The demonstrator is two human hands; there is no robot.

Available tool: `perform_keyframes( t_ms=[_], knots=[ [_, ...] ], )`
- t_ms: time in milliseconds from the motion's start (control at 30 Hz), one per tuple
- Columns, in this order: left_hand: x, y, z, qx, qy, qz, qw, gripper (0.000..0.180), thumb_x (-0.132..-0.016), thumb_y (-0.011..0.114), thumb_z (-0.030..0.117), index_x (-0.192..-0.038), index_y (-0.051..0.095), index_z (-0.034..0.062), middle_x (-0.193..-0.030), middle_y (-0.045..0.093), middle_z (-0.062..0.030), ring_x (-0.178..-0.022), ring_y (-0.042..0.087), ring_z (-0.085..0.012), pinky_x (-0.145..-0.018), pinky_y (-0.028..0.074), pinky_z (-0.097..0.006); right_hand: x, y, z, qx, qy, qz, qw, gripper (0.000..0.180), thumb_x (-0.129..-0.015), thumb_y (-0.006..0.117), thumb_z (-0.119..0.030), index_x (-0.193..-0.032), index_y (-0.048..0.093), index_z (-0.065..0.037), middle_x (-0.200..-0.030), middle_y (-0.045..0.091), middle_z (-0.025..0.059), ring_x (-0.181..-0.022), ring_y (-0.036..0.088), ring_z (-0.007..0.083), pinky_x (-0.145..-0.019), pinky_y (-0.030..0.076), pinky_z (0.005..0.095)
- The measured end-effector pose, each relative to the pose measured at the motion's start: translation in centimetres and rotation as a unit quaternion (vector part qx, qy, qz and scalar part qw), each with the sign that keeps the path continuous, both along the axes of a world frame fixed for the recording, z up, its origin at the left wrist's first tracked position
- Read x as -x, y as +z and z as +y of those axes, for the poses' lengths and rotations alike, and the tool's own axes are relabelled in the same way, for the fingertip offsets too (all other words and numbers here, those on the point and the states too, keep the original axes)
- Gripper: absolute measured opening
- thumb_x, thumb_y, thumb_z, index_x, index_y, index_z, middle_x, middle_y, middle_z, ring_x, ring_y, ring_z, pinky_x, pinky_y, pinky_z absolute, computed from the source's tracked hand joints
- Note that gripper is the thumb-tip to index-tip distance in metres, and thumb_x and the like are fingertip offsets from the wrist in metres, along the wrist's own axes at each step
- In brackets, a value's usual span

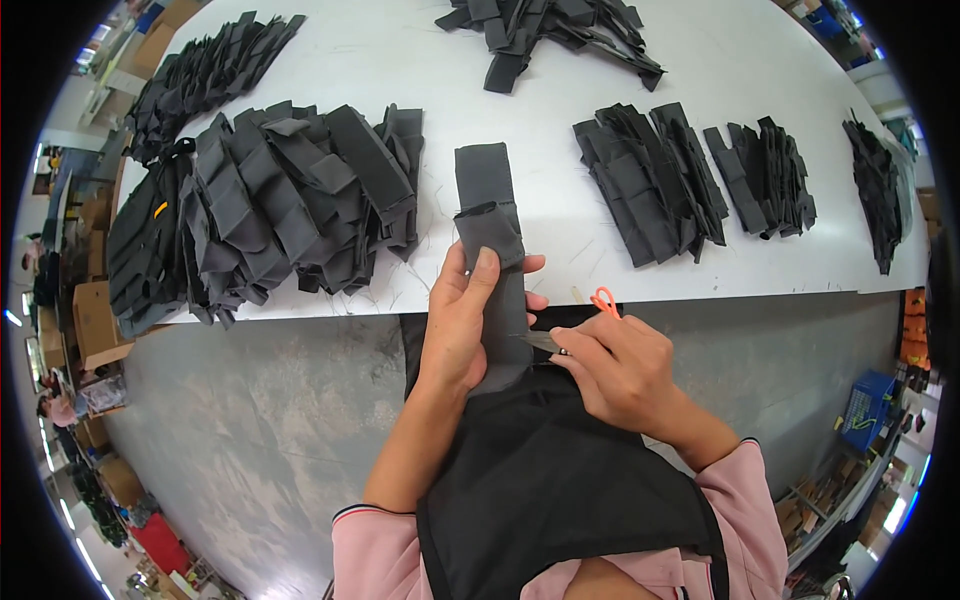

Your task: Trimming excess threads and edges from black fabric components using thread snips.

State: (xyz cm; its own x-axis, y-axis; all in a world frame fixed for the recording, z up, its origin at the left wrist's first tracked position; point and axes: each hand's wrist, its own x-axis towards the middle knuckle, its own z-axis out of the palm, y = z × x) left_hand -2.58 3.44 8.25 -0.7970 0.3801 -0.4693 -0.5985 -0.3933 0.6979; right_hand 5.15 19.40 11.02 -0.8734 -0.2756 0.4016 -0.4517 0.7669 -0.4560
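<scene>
Overhanging table edge (700, 293), grey strip (490, 230)

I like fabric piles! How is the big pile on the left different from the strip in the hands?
The big pile is many folded pieces lying on the white table; the grey strip is one piece, stretched long. The pile lies untouched; the left hand holds the strip while the right hand snips. Both are dark grey fabric.

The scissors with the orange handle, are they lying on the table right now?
No, the scissors are in the right hand, their blades at the grey fabric strip held by the left hand.
</scene>
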Motion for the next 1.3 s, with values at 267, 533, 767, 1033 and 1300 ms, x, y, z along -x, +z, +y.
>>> perform_keyframes(
  t_ms=[267, 533, 767, 1033, 1300],
  knots=[
    [-0.4, -0.1, 0.0, -0.048, 0.01, -0.019, 0.999, 0.034, -0.096, 0.044, 0.033, -0.118, 0.043, 0.0066, -0.105, 0.061, -0.0155, -0.073, 0.064, -0.0192, -0.06, 0.053, -0.029, 0.7, -0.6, -1.5, -0.046, 0.028, -0.052, 0.997, 0.025, -0.065, 0.072, -0.008, -0.086, 0.059, -0.007, -0.072, 0.048, 0.0036, -0.062, 0.054, 0.0191, -0.054, 0.042, 0.0291],
    [-0.4, -0.4, -0.5, -0.056, 0.017, -0.025, 0.998, 0.035, -0.096, 0.043, 0.034, -0.117, 0.043, 0.0057, -0.104, 0.061, -0.0157, -0.075, 0.064, -0.02, -0.062, 0.054, -0.03, 0.3, -0.9, -1.9, -0.015, -0.004, -0.049, 0.999, 0.027, -0.066, 0.072, -0.008, -0.09, 0.06, -0.006, -0.072, 0.049, 0.0052, -0.058, 0.052, 0.0212, -0.052, 0.04, 0.0307],
    [-0.6, -0.6, -0.5, -0.066, 0.013, -0.035, 0.997, 0.036, -0.097, 0.042, 0.034, -0.117, 0.042, 0.0052, -0.106, 0.06, -0.0165, -0.076, 0.064, -0.0207, -0.064, 0.054, -0.031, 0.1, -0.4, -1.8, 0.0, -0.008, -0.08, 0.997, 0.032, -0.064, 0.072, -0.007, -0.094, 0.06, -0.008, -0.076, 0.052, 0.0048, -0.058, 0.051, 0.0217, -0.051, 0.039, 0.0312],
    [-0.8, -0.5, -0.7, -0.064, 0.009, -0.029, 0.998, 0.038, -0.097, 0.042, 0.035, -0.121, 0.04, 0.005, -0.107, 0.06, -0.0168, -0.076, 0.064, -0.0206, -0.065, 0.054, -0.031, 0.4, -0.8, -2.4, -0.011, 0.007, -0.065, 0.998, 0.033, -0.065, 0.072, -0.007, -0.095, 0.06, -0.008, -0.076, 0.052, 0.0045, -0.058, 0.051, 0.0212, -0.051, 0.04, 0.0301],
    [-0.4, -0.5, -0.6, -0.059, 0.014, -0.029, 0.998, 0.04, -0.096, 0.04, 0.039, -0.117, 0.041, 0.0048, -0.105, 0.06, -0.0172, -0.076, 0.063, -0.02, -0.065, 0.055, -0.032, 0.0, -2.3, -2.3, 0.084, -0.016, -0.089, 0.992, 0.028, -0.069, 0.071, -0.004, -0.095, 0.059, -0.006, -0.076, 0.056, 0.0087, -0.06, 0.054, 0.0231, -0.052, 0.043, 0.0304]
  ],
)
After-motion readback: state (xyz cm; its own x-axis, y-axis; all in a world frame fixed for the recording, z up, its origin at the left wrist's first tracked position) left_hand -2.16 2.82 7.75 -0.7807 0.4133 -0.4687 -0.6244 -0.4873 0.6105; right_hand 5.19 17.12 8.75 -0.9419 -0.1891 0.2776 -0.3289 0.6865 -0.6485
